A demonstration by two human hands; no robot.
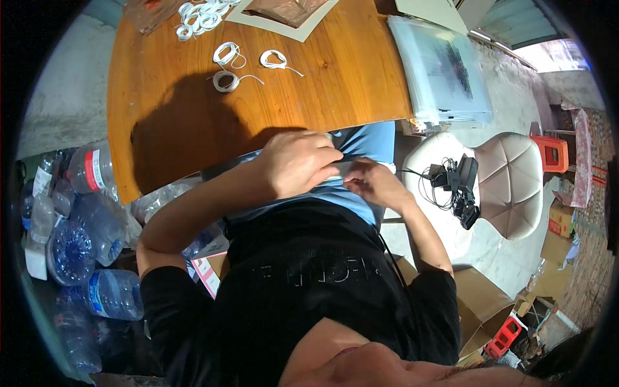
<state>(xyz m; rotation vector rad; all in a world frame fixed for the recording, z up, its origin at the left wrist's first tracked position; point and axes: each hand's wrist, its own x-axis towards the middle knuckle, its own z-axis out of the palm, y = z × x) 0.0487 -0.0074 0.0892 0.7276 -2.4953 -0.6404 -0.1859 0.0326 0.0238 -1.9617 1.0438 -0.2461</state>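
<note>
Both hands are in front of my lap, just below the near edge of the wooden table (pixel 335 90). My left hand (pixel 298 162) is closed, its fingers curled toward the right one. My right hand (pixel 377 182) is also closed, thumb and fingers drawn together. Something pale shows in the narrow gap between them, too small and hidden to name. On the tabletop beyond lie loose coils of white cord, one (pixel 273 60) to the right and two at the left, the nearer coil (pixel 225 81) with a loose tail. A pile of similar coils (pixel 203 18) sits farther back.
A stack of clear plastic bags (pixel 438 71) lies at the table's right. A pale padded chair (pixel 509 184) holds black cabled devices (pixel 456 184). Empty plastic bottles (pixel 97 226) crowd the left. Cardboard boxes (pixel 480 303) and a red stool (pixel 549 153) stand right.
</note>
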